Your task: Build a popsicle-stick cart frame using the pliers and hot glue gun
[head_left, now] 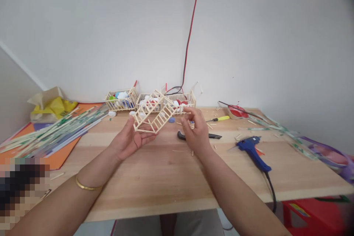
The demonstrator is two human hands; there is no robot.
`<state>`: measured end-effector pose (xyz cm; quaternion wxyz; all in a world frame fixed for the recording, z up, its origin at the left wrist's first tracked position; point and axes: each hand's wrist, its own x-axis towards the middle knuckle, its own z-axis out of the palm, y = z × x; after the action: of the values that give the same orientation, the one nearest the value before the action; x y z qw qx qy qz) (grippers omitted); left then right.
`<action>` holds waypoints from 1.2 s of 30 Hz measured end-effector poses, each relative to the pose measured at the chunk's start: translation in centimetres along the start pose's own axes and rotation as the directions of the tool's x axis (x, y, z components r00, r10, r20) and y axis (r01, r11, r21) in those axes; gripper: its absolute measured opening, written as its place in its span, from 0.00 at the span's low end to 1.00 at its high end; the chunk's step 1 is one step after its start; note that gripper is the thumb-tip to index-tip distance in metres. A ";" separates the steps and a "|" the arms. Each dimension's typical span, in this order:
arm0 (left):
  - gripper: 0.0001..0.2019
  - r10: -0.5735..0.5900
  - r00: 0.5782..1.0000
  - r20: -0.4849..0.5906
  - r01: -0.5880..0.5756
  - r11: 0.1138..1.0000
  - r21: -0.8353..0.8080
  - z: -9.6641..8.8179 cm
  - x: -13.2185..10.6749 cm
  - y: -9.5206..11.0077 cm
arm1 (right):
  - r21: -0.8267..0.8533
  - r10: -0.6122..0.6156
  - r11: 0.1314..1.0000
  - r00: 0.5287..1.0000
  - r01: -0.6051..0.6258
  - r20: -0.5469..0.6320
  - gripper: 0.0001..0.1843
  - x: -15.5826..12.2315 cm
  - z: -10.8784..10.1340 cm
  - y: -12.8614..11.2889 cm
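Observation:
My left hand (134,139) holds a small open basket frame of pale wooden sticks (157,121), tilted, its lower end against the thumb and fingers. Just to the right of the frame hovers my right hand (195,127), its fingers loosely bent, thumb and forefinger apart, with nothing visible between them. Beneath that hand lies a black utility knife (215,136), partly hidden by it. Behind the frame stand stick baskets filled with coloured bottle caps: a left one (121,100), a middle one (142,103) and a right one (189,99).
A blue glue gun (253,151) rests at the right, its cord over the table edge. Nearby are a yellow-handled tool (221,118) and a red container (238,111). Long wrapped sticks (58,129) lie on orange sheets at left, by a yellow bag (54,107). Below is a red stool (312,214).

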<state>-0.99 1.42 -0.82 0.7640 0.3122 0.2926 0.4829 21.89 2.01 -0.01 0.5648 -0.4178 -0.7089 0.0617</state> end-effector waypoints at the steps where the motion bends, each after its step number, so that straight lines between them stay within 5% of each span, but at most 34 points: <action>1: 0.26 -0.022 1.000 0.006 0.022 1.000 0.012 0.0 0.0 0.1 | 0.012 -0.001 1.000 1.000 0.001 0.013 0.17 0.1 0.0 0.1; 8: 0.32 -0.166 0.986 0.011 0.163 0.978 0.130 -0.6 -0.2 0.6 | 0.054 -0.030 0.998 0.989 0.022 0.147 0.09 0.1 -0.2 -0.2; 12: 0.36 -0.167 0.986 0.024 0.161 0.972 0.168 -1.5 -0.2 1.4 | 0.129 0.105 0.984 0.982 -0.127 0.159 0.09 -0.2 0.0 -0.4; 15: 0.30 -0.145 0.989 0.033 0.133 0.962 0.240 -2.2 -0.3 2.2 | 0.291 0.221 0.920 0.960 -0.263 0.171 0.15 -0.5 0.4 -0.4; 20: 0.16 -0.189 0.982 -0.008 0.179 0.915 0.360 -2.7 -1.0 3.3 | 0.474 0.373 0.740 0.877 -0.478 0.304 0.19 -0.4 0.9 -0.4; 25: 0.17 -0.270 0.958 -0.099 0.283 0.820 0.498 -2.6 -1.2 3.8 | 0.482 0.460 0.615 0.781 -0.624 0.423 0.22 -0.6 1.5 0.4; 36: 0.17 -0.364 0.927 -0.085 0.321 0.660 0.679 -3.6 -1.0 4.0 | 0.323 0.431 0.682 0.717 -0.657 0.548 0.20 -1.6 3.1 2.2</action>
<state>-6.27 2.60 0.11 0.6806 0.5237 0.4799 0.1794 20.41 3.56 -3.51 0.4354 -0.4299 -0.6118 0.5013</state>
